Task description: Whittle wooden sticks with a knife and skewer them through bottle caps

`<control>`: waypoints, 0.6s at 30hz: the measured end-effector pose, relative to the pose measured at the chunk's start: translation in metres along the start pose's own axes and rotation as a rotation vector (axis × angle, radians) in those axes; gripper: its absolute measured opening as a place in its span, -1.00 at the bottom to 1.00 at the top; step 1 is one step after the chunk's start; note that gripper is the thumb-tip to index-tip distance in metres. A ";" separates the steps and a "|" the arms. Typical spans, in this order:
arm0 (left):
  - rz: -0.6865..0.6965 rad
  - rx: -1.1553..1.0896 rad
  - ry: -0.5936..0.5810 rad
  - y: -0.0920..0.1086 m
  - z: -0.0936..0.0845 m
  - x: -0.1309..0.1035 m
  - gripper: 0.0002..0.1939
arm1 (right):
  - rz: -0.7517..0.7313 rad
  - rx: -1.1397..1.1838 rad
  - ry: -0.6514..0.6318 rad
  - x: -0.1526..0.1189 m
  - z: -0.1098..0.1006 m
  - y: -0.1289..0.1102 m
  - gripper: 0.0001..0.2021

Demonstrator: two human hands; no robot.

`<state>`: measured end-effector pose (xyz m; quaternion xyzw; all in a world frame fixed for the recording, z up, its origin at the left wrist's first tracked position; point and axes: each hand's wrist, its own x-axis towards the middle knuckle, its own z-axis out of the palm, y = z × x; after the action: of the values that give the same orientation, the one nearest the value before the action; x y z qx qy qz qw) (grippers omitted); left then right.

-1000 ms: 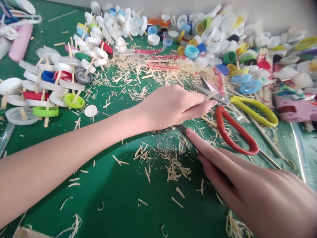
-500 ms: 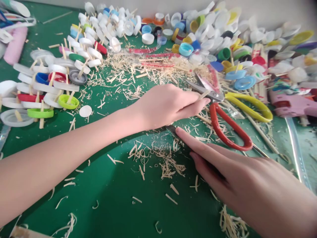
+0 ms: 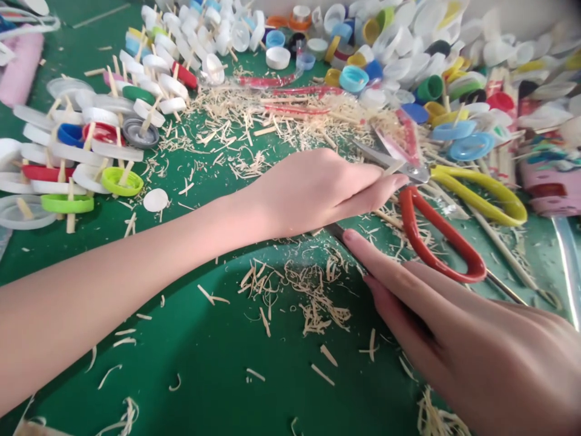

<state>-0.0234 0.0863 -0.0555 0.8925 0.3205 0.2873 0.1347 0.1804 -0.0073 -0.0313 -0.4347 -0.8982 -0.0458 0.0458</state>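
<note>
My left hand [image 3: 318,188] reaches across the middle, palm down and closed on a thin wooden stick [image 3: 394,168] whose pale end pokes out past the fingertips. The rest of the stick is hidden under the hand. Below and to the right, my right hand [image 3: 449,321] grips a knife [image 3: 336,232], with the index finger stretched along the back of its dark blade. The blade's tip disappears beneath my left hand, so I cannot tell whether it touches the stick. Curled wood shavings [image 3: 313,290] lie on the green surface [image 3: 204,387] under the blade.
Scissors with red and yellow handles [image 3: 442,242] lie just right of my left fingertips. Bottle caps pierced by sticks [image 3: 68,203] stand at the left. Many loose caps [image 3: 354,79] are heaped along the back. A pink glue gun [image 3: 551,191] sits at the far right.
The view has shifted slightly, moving the scissors and both hands rightward in the picture. Both hands keep nearly the same pose and grip.
</note>
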 end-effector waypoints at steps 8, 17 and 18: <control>0.020 0.005 0.028 0.000 0.000 -0.002 -0.54 | -0.078 -0.042 0.016 0.010 -0.003 0.000 -0.51; 0.073 -0.024 0.063 -0.001 0.002 -0.002 -0.54 | -0.108 -0.066 -0.008 0.005 -0.005 0.001 -0.50; 0.071 -0.025 0.058 0.000 0.002 -0.002 -0.54 | -0.105 -0.069 -0.006 0.004 -0.005 0.001 -0.50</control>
<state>-0.0240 0.0848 -0.0578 0.8927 0.2889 0.3218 0.1263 0.1787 -0.0041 -0.0255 -0.3884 -0.9178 -0.0777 0.0257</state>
